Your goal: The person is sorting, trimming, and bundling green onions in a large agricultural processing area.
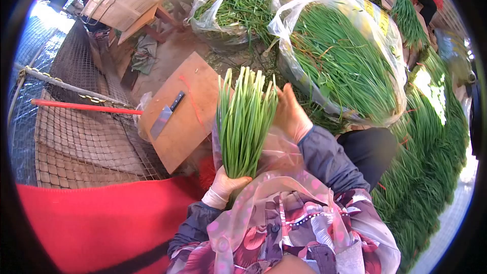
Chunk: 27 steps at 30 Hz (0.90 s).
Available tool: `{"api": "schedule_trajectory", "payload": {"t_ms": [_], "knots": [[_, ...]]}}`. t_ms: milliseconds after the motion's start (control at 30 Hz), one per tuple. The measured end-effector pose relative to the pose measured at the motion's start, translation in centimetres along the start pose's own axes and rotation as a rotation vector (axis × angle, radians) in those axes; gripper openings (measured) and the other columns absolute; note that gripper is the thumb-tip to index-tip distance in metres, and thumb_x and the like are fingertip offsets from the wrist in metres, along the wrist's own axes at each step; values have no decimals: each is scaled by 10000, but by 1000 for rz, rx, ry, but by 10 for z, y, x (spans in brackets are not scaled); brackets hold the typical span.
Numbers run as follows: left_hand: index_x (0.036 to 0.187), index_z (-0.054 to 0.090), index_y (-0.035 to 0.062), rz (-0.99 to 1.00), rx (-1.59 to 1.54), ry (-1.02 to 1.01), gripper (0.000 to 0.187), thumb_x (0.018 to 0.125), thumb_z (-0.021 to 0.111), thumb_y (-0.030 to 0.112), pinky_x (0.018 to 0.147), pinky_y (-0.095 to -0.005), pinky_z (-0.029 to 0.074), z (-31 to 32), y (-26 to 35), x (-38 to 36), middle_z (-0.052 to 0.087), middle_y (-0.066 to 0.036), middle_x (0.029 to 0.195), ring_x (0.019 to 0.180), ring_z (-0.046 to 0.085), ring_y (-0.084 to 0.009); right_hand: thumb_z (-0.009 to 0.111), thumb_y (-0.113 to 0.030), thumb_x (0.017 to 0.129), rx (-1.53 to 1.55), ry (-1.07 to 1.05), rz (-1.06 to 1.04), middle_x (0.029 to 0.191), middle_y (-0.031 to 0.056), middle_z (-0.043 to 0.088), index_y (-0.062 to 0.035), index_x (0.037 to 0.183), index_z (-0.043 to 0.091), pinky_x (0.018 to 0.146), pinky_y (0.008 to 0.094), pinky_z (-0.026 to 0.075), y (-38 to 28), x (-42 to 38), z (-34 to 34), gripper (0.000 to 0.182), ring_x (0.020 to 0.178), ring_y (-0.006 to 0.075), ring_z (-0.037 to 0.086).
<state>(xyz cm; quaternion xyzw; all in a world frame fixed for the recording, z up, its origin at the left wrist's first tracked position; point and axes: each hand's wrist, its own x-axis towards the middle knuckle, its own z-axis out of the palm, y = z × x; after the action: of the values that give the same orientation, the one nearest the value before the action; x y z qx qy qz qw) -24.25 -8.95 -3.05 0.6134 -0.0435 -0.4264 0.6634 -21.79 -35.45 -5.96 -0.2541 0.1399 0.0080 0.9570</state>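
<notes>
A thick bunch of long green stalks (244,127) with pale cut ends pointing up stands nearly upright before my chest. My left hand (228,185) is wrapped round its lower part. My right hand (291,111) is beside the upper right side of the bunch, fingers stretched out and palm toward the stalks; whether it touches them is hard to tell. Left of the bunch lies a brown board (185,144) with a knife (168,115) and a red string (192,101) on it.
A large clear plastic bag (401,78) of green stalks and a smaller bag (210,7) stand ahead. Bundled greens (421,187) are heaped at right. At left are netting (86,137), a red pole (86,106) and red cloth (101,218). A person (428,7) is at upper right.
</notes>
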Motion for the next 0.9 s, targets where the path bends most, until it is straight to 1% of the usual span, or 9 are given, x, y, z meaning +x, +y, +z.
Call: {"api": "schedule_trajectory", "payload": {"t_ms": [100, 200, 300, 467, 567, 633, 700, 800, 900], "knots": [[1148, 603, 12, 15, -10, 0, 485, 698, 783, 16, 822, -318, 513, 1, 3, -1, 661, -66, 1025, 887, 636, -167, 616, -494, 876, 187, 97, 152, 1087, 89, 656, -110, 1198, 583, 932, 484, 454, -17, 27, -20, 502, 1020, 274, 610], [1215, 581, 24, -23, -12, -60, 538, 710, 765, 19, 915, -319, 463, -5, 10, -3, 642, -52, 1134, 1025, 596, -157, 653, -319, 881, 131, 96, 119, 990, 82, 681, -108, 1117, 622, 848, 465, 499, -15, 42, -19, 317, 916, 263, 642], [1211, 585, 27, -71, -82, -40, 542, 701, 766, 1, 914, -323, 464, -13, 9, -5, 646, -55, 1125, 1016, 603, -166, 637, -279, 888, 147, 150, 50, 1024, 34, 668, -134, 1121, 621, 805, 495, 500, -11, 43, -11, 275, 915, 235, 640], [1232, 552, 25, -115, -276, -49, 578, 706, 790, 58, 891, -326, 473, -31, 1, -2, 643, -52, 1111, 1002, 611, -181, 608, -290, 904, 266, 218, -36, 1186, 118, 587, -155, 1221, 541, 848, 529, 484, 9, 27, -2, 351, 1074, 324, 562], [1231, 555, 27, -18, -236, -13, 565, 715, 782, 62, 891, -326, 475, -21, 8, 5, 634, -59, 1130, 986, 615, -175, 532, -285, 945, 274, 343, 127, 1207, 112, 574, -191, 1278, 494, 867, 555, 461, 41, 34, -23, 348, 1126, 319, 525], [1239, 539, 23, -13, -205, -16, 555, 735, 766, 62, 881, -315, 484, -10, 13, 11, 630, -64, 1125, 988, 614, -174, 470, -360, 979, 223, 288, 72, 1170, 79, 630, -93, 1260, 539, 966, 425, 431, 55, 37, -1, 393, 1080, 247, 569], [1255, 531, 28, 12, -132, -16, 610, 704, 791, 65, 908, -321, 472, -1, 11, 18, 621, -67, 1166, 1046, 594, -174, 450, -471, 973, 223, 277, 39, 1210, 84, 619, -42, 1247, 550, 981, 382, 424, 56, 37, 10, 518, 1075, 243, 577], [1322, 464, 47, 113, -50, 11, 715, 696, 809, 56, 892, -319, 485, -2, -3, 30, 612, -74, 1175, 1030, 599, -171, 501, -689, 837, 219, 0, 77, 1217, 99, 615, -50, 1294, 523, 1019, 424, 395, 33, 18, 13, 786, 1113, 245, 568], [1323, 411, 17, 160, 34, 2, 744, 709, 825, 83, 926, -319, 476, 4, 9, 30, 570, -92, 1198, 1072, 567, -174, 550, -603, 868, 81, -56, -1, 1176, 80, 631, -45, 1250, 544, 998, 375, 421, 36, 8, 17, 676, 1090, 219, 583]]}}
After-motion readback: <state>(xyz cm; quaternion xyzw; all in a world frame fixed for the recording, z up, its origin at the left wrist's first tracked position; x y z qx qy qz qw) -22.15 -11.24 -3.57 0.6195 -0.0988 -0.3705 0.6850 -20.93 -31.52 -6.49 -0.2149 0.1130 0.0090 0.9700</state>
